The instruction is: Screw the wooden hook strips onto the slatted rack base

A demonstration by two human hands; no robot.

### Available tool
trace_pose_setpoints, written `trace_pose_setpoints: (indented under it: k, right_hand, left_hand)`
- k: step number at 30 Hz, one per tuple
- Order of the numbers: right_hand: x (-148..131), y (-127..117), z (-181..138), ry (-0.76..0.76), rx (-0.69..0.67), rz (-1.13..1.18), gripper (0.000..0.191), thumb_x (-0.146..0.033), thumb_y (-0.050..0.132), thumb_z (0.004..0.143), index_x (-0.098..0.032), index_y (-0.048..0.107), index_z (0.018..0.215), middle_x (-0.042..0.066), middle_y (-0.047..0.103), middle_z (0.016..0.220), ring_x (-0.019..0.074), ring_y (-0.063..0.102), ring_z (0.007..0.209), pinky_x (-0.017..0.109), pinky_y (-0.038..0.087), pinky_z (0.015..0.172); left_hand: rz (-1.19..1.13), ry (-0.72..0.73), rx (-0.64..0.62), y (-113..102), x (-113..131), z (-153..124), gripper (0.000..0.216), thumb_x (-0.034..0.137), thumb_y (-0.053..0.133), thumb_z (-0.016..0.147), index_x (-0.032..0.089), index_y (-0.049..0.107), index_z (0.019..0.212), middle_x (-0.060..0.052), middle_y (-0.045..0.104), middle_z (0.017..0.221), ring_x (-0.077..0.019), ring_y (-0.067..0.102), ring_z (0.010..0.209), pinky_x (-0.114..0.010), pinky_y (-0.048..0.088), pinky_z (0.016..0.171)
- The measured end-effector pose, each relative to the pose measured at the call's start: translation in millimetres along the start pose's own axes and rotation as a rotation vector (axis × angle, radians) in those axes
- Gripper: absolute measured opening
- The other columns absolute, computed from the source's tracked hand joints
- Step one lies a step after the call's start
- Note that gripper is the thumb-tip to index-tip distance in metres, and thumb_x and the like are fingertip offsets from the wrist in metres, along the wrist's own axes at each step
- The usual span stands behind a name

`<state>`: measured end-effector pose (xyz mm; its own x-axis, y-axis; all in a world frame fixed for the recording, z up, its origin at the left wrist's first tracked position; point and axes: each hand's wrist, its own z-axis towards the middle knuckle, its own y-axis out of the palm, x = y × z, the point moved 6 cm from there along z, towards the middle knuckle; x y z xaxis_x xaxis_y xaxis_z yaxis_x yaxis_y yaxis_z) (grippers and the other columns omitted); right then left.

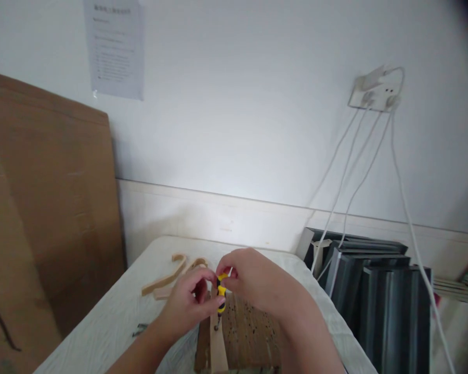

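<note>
A short yellow-and-black screwdriver (222,293) stands nearly upright, its tip down at a dark screw (216,328). The screw sits in a pale wooden strip (218,353), which lies on a brown wooden board (245,332) marked with many small holes. My right hand (253,278) pinches the top of the screwdriver's handle. Lower on the same handle, the fingers of my left hand (191,298) close around it from the left. Curved pale wooden pieces (166,283) lie on the white-covered table (113,306) beyond my left hand. Some small dark metal pieces (140,329) lie left of my left forearm.
A large cardboard sheet (54,208) leans at the left. Dark grey metal panels (390,306) stand right of the table. White cables (403,197) hang from a wall socket (374,96). A printed paper (115,49) is stuck on the wall.
</note>
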<state>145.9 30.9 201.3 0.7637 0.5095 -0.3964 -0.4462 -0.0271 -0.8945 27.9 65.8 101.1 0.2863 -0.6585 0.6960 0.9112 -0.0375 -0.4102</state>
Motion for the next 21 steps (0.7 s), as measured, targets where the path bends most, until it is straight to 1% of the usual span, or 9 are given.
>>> trace_pose_setpoints:
  k: [2,4,8,10,12,16,18,21]
  right_hand:
    - [3.8,1.0,-0.2,0.026,0.015,-0.013,0.023,-0.011,0.057,0.075,-0.018,0.075,0.086,0.006,0.073,0.080,0.0143,0.061,0.068,0.024,0.039,0.062]
    - [8.7,1.1,-0.5,0.069,0.015,-0.021,0.018,-0.015,0.058,0.076,-0.018,0.075,0.084,0.006,0.073,0.078,0.0149,0.060,0.068,0.024,0.038,0.061]
    - [12.8,1.0,0.3,0.105,0.013,-0.030,0.012,-0.019,0.062,0.077,-0.019,0.074,0.082,0.006,0.072,0.076,0.0151,0.059,0.067,0.025,0.037,0.059]
    - [12.5,0.8,0.6,0.104,0.027,-0.044,0.011,-0.021,0.064,0.077,-0.018,0.073,0.082,0.006,0.071,0.076,0.0156,0.059,0.067,0.025,0.037,0.060]
    - [10.0,1.5,0.5,0.066,0.022,-0.045,0.011,-0.021,0.064,0.078,-0.018,0.073,0.082,0.006,0.071,0.078,0.0159,0.060,0.069,0.026,0.037,0.061]
    - [7.5,4.5,0.1,-0.019,-0.032,-0.015,0.016,-0.013,0.059,0.079,-0.018,0.074,0.082,0.005,0.071,0.078,0.0134,0.058,0.066,0.024,0.037,0.061]
    - [11.1,4.6,0.8,0.000,-0.033,-0.021,0.016,-0.012,0.059,0.078,-0.017,0.074,0.080,0.005,0.071,0.074,0.0129,0.057,0.064,0.024,0.036,0.059]
    - [15.9,4.2,2.4,0.049,-0.020,-0.031,0.011,-0.017,0.062,0.078,-0.017,0.073,0.076,0.004,0.068,0.069,0.0125,0.054,0.061,0.025,0.034,0.056]
  left_hand:
    - [0.037,0.023,0.051,0.5,1.9,-4.3,0.024,0.034,0.073,0.071,0.016,0.061,0.080,0.005,0.049,0.060,-0.0072,0.039,0.048,-0.018,0.031,0.045]
    - [0.091,0.059,0.062,3.5,5.0,-7.8,0.026,0.037,0.076,0.069,0.017,0.062,0.079,0.003,0.054,0.064,-0.0077,0.041,0.050,-0.018,0.033,0.046]
    - [0.163,0.122,0.100,6.4,9.0,-10.5,0.018,0.033,0.069,0.077,0.017,0.064,0.080,0.000,0.058,0.066,-0.0084,0.045,0.052,-0.019,0.036,0.048]
    - [0.171,0.137,0.116,6.3,8.9,-10.1,0.014,0.030,0.067,0.079,0.017,0.064,0.081,0.001,0.057,0.064,-0.0078,0.044,0.049,-0.019,0.036,0.047]
    - [0.173,0.142,0.131,5.3,8.5,-9.1,0.013,0.028,0.067,0.077,0.017,0.064,0.081,0.003,0.054,0.060,-0.0071,0.041,0.047,-0.018,0.034,0.045]
    - [0.171,0.141,0.137,4.0,8.9,-7.7,0.011,0.027,0.067,0.075,0.016,0.063,0.078,0.005,0.048,0.054,-0.0063,0.038,0.044,-0.018,0.031,0.043]
    - [0.154,0.142,0.128,4.2,9.7,-8.1,0.011,0.026,0.065,0.076,0.016,0.063,0.079,0.005,0.049,0.055,-0.0063,0.038,0.044,-0.018,0.031,0.044]
    - [0.134,0.132,0.121,5.0,9.8,-9.4,0.015,0.028,0.067,0.075,0.016,0.062,0.081,0.004,0.051,0.059,-0.0072,0.041,0.047,-0.018,0.033,0.045]
